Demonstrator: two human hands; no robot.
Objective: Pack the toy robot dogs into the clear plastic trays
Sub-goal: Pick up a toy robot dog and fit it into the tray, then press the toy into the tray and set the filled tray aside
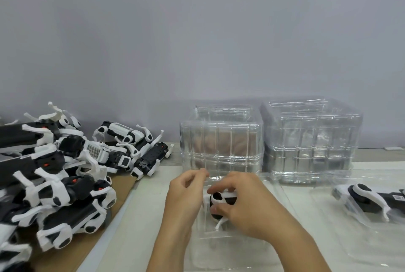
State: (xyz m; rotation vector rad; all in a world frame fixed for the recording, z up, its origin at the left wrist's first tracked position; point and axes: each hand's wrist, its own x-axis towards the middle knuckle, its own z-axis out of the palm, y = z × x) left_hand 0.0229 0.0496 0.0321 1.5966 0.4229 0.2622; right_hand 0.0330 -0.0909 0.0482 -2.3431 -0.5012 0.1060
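While my right hand [238,202] pinches the dog [219,204] over the tray [278,186] on the surface, my left hand [186,193], fingers curled, steadies the rim; I'd align legs, then press gently

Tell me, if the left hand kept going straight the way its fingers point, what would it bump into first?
Probably the nearer stack of clear plastic trays, just beyond the left hand. Its fingertips already look close to the stack's base, though depth is hard to judge.

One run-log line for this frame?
phase: seating dog | right hand: grips toy dog | left hand: pinches clear tray edge | pile: left
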